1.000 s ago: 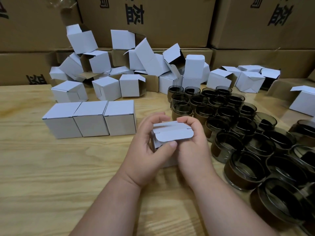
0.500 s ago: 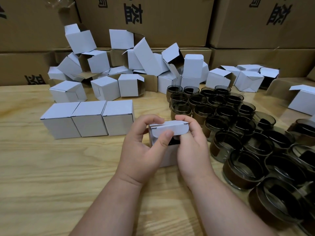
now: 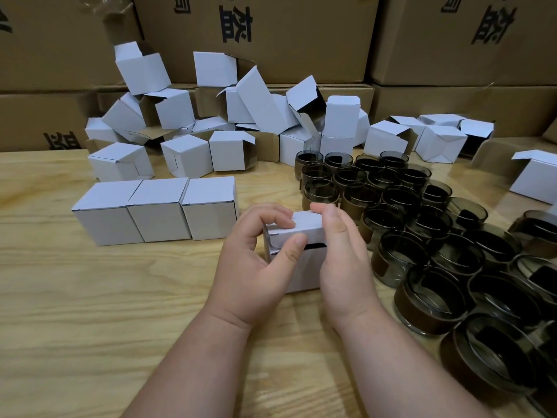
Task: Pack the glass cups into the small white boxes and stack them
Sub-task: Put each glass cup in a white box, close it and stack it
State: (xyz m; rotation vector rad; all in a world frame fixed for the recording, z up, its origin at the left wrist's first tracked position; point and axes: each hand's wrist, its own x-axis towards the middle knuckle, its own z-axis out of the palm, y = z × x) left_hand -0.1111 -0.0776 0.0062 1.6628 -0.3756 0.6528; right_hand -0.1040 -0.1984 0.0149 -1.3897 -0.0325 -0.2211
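Note:
A small white box [image 3: 304, 267] stands on the wooden table [image 3: 90, 297] between my two hands. My left hand [image 3: 256, 267] grips its left side, thumb on the lid flap and fingers curled over the top. My right hand [image 3: 340, 260] holds the right side, with its fingers pressing the lid down. A dark gap shows under the lid's front edge. Three closed white boxes [image 3: 156, 209] stand in a row to the left. Several dark smoked glass cups [image 3: 428, 297] crowd the table on the right.
A loose pile of open white boxes [image 3: 241, 116] lies at the back of the table. More open boxes [image 3: 434, 137] sit at the back right. Large brown cartons [image 3: 301, 34] form a wall behind.
The lid flap has folded down from raised to nearly flat on the box. Both hands have lowered with it, and the box now rests on the table.

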